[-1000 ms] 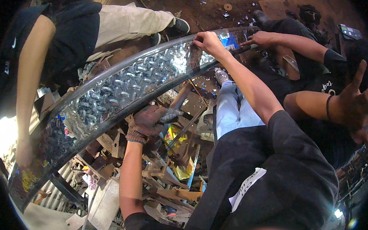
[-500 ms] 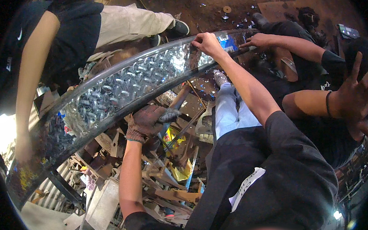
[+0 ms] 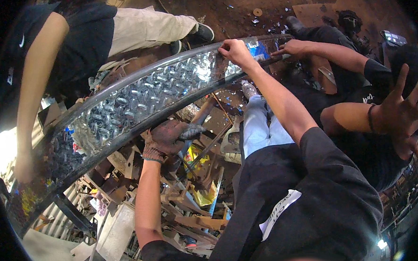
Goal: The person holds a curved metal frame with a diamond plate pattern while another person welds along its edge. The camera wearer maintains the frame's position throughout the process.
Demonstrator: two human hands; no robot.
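Note:
A long shiny metal tread plate (image 3: 136,99) with a raised diamond pattern runs from lower left to upper right, held up in the air. My left hand (image 3: 164,138), in a dirty work glove, is closed against the plate's near edge from below. My bare right hand (image 3: 233,50) grips the far edge near the right end. A co-worker's hand (image 3: 295,48) holds the plate's right tip. Another person's hand (image 3: 24,167) rests at the left end.
Below the plate lies a heap of rusty scrap metal (image 3: 189,197) with angle pieces and yellow bits. A person in a black shirt and beige trousers (image 3: 132,28) stands at the upper left. A co-worker's raised open hand (image 3: 401,108) is at the right. A brown dirt floor (image 3: 240,6) lies beyond.
Both my hands keep their hold on the plate, which has barely moved. The co-worker's raised hand at the right has shifted slightly.

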